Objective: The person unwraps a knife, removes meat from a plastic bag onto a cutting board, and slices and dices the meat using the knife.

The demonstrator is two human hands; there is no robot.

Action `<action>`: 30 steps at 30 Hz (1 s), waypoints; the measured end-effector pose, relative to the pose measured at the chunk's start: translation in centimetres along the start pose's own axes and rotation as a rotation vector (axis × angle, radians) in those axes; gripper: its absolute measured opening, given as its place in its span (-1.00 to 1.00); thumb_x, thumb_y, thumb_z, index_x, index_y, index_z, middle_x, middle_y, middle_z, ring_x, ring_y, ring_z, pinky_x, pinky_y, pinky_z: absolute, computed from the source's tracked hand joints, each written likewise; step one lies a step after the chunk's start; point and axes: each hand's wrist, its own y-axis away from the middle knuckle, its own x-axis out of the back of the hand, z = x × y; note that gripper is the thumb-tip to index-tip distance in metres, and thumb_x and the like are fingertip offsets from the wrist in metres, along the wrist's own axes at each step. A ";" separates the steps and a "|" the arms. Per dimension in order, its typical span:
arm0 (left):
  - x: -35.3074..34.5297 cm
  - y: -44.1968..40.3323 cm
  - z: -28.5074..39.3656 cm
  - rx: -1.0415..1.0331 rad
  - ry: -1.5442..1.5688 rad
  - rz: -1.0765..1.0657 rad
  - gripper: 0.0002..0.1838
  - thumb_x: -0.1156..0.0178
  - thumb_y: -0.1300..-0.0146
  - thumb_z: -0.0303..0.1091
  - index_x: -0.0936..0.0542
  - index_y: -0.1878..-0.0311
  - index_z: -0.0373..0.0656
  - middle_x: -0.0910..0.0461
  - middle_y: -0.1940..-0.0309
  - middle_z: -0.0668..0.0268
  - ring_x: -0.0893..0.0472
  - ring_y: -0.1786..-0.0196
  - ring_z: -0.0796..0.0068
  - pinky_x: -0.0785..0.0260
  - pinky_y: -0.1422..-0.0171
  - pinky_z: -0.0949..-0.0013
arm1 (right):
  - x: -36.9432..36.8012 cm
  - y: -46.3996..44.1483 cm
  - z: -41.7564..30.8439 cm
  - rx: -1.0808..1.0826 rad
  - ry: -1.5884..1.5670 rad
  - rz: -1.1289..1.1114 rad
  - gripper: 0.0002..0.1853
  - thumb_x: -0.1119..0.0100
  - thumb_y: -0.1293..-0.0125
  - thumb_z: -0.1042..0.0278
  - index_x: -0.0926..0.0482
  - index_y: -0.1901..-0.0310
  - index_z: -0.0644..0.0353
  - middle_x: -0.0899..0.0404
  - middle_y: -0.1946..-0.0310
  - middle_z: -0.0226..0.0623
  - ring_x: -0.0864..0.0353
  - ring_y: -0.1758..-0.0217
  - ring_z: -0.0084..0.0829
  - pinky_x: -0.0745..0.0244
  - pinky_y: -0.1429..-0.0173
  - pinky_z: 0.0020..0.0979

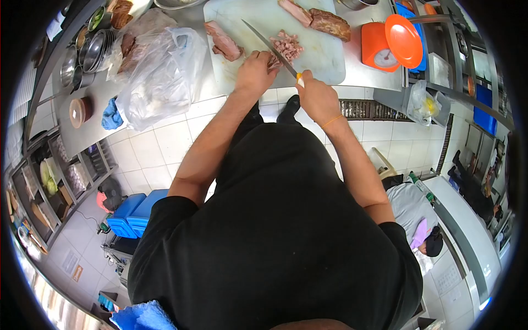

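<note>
My right hand (319,98) is closed round the yellow-and-white handle of a kitchen knife (269,45), whose long blade slants up and left over the white cutting board (324,60). Curled fingers of my left hand (255,72) press on a piece of meat (273,62) just left of the blade. Beyond the blade lies a small heap of diced meat (288,46). A larger chunk of meat (224,42) rests at the board's left side. Towards the far right of the board sit a browned piece of meat (330,25) and a paler strip (295,11).
An orange kitchen scale (379,47) with an orange plate (404,41) stands right of the board. Left are clear plastic bags (162,82), a blue cloth (111,114), a round brown-rimmed container (80,111) and stacked metal bowls (98,49). Another person (413,212) is at the right.
</note>
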 end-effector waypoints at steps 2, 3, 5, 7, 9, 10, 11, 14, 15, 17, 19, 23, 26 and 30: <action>0.5 -0.4 0.2 -0.001 -0.049 -0.033 -0.66 -0.50 -0.29 -0.19 -0.71 0.00 -0.19 -0.74 0.03 0.08 -0.74 -0.05 -0.02 -0.61 -0.16 0.00 | 0.1 0.7 -0.2 0.004 0.010 -0.024 -0.68 -0.15 -0.58 0.20 -0.46 -0.10 0.31 -0.78 0.28 0.09 -0.81 0.20 0.15 -0.66 0.08 0.13; 0.6 -0.5 0.2 0.000 -0.074 -0.051 -0.67 -0.49 -0.31 -0.18 -0.71 0.03 -0.19 -0.74 0.04 0.08 -0.75 -0.04 -0.03 -0.61 -0.16 0.00 | 0.1 0.9 -0.3 0.006 0.016 -0.038 -0.68 -0.15 -0.59 0.20 -0.46 -0.09 0.31 -0.78 0.28 0.09 -0.81 0.20 0.15 -0.67 0.08 0.13; 0.5 -0.8 0.2 0.007 -0.073 -0.081 -0.70 -0.44 -0.33 -0.19 -0.69 0.04 -0.20 -0.72 0.05 0.07 -0.75 -0.03 -0.06 -0.62 -0.16 -0.04 | -0.2 1.1 -0.5 -0.006 0.058 -0.040 -0.69 -0.13 -0.60 0.20 -0.45 -0.08 0.31 -0.78 0.26 0.09 -0.82 0.20 0.15 -0.68 0.08 0.12; 0.5 -1.1 0.1 0.014 -0.072 -0.108 -0.72 -0.41 -0.35 -0.20 -0.68 0.05 -0.20 -0.72 0.06 0.06 -0.75 -0.03 -0.08 -0.62 -0.16 -0.06 | -0.4 1.1 -0.5 -0.011 0.092 -0.041 -0.70 -0.11 -0.61 0.20 -0.45 -0.08 0.31 -0.78 0.26 0.09 -0.82 0.20 0.14 -0.68 0.08 0.12; 0.6 -1.3 -0.1 0.024 -0.075 -0.132 -0.72 -0.40 -0.36 -0.19 -0.69 0.05 -0.20 -0.72 0.06 0.06 -0.75 -0.02 -0.09 -0.62 -0.16 -0.06 | -0.5 1.0 -0.4 -0.008 0.116 -0.041 -0.70 -0.09 -0.62 0.20 -0.44 -0.09 0.31 -0.78 0.25 0.08 -0.82 0.19 0.14 -0.69 0.08 0.11; 0.6 -1.3 -0.1 0.025 -0.074 -0.131 -0.73 -0.40 -0.36 -0.20 -0.69 0.06 -0.20 -0.72 0.06 0.06 -0.75 -0.03 -0.08 -0.62 -0.16 -0.06 | -0.6 0.9 -0.5 -0.013 0.109 -0.052 -0.70 -0.09 -0.62 0.20 -0.44 -0.09 0.31 -0.78 0.25 0.09 -0.82 0.19 0.15 -0.69 0.07 0.12; 0.5 -1.3 -0.1 0.026 -0.072 -0.129 -0.73 -0.41 -0.35 -0.21 -0.69 0.06 -0.20 -0.72 0.06 0.06 -0.75 -0.03 -0.08 -0.62 -0.16 -0.06 | -0.7 0.9 -0.5 -0.019 0.102 -0.061 -0.70 -0.08 -0.63 0.20 -0.44 -0.09 0.31 -0.78 0.24 0.09 -0.82 0.18 0.16 -0.69 0.06 0.13; 0.1 -1.3 -0.5 0.003 -0.062 -0.116 -0.74 -0.42 -0.33 -0.23 -0.69 0.08 -0.20 -0.73 0.08 0.07 -0.75 -0.02 -0.06 -0.62 -0.15 -0.05 | -3.0 0.1 0.3 -0.027 0.058 -0.048 -0.70 -0.06 -0.63 0.22 -0.44 -0.11 0.31 -0.78 0.24 0.10 -0.81 0.17 0.19 -0.68 0.04 0.15; -0.1 -1.3 -0.8 -0.007 -0.059 -0.109 -0.75 -0.42 -0.32 -0.24 -0.70 0.08 -0.19 -0.73 0.09 0.08 -0.76 -0.01 -0.06 -0.63 -0.14 -0.05 | -3.6 -0.5 0.3 -0.027 0.038 -0.037 -0.70 -0.06 -0.63 0.22 -0.44 -0.12 0.32 -0.78 0.24 0.10 -0.81 0.17 0.20 -0.67 0.03 0.16; -0.6 -1.3 -1.3 -0.030 -0.048 -0.067 -0.76 -0.45 -0.32 -0.24 -0.71 0.11 -0.21 -0.76 0.12 0.10 -0.76 0.02 -0.03 -0.62 -0.11 -0.02 | -4.5 -1.8 0.4 -0.014 0.013 -0.035 -0.69 -0.05 -0.63 0.23 -0.44 -0.14 0.33 -0.78 0.26 0.10 -0.81 0.16 0.20 -0.66 0.02 0.17; -0.6 -1.1 -1.5 -0.042 -0.062 -0.053 -0.77 -0.45 -0.33 -0.25 -0.71 0.12 -0.21 -0.77 0.13 0.11 -0.76 0.03 -0.01 -0.62 -0.11 -0.01 | -4.8 -2.8 0.0 -0.002 -0.005 -0.034 -0.68 -0.05 -0.63 0.23 -0.43 -0.16 0.34 -0.78 0.27 0.10 -0.81 0.16 0.19 -0.66 0.03 0.17; -0.8 -1.2 -1.3 -0.063 -0.101 -0.062 -0.76 -0.45 -0.34 -0.23 -0.73 0.10 -0.20 -0.78 0.11 0.12 -0.77 0.02 0.00 -0.62 -0.11 0.00 | -3.8 -4.3 -0.5 0.041 -0.014 -0.009 -0.68 -0.07 -0.61 0.23 -0.44 -0.15 0.34 -0.78 0.29 0.09 -0.81 0.17 0.15 -0.66 0.06 0.14; -0.3 -0.9 -1.3 -0.042 -0.078 -0.083 -0.72 -0.45 -0.35 -0.19 -0.73 0.06 -0.21 -0.77 0.09 0.11 -0.77 0.01 0.00 -0.62 -0.12 0.01 | -2.8 -4.2 -0.4 0.095 -0.007 0.032 -0.67 -0.12 -0.59 0.23 -0.43 -0.15 0.32 -0.77 0.32 0.12 -0.80 0.22 0.19 -0.65 0.10 0.16; 0.8 -0.4 -1.0 0.004 -0.072 -0.102 -0.67 -0.45 -0.36 -0.16 -0.72 0.01 -0.22 -0.77 0.06 0.10 -0.77 0.01 -0.01 -0.63 -0.13 0.01 | -0.9 -2.3 -0.9 0.104 0.043 -0.017 -0.69 -0.11 -0.59 0.25 -0.45 -0.10 0.36 -0.78 0.33 0.07 -0.82 0.22 0.12 -0.67 0.09 0.11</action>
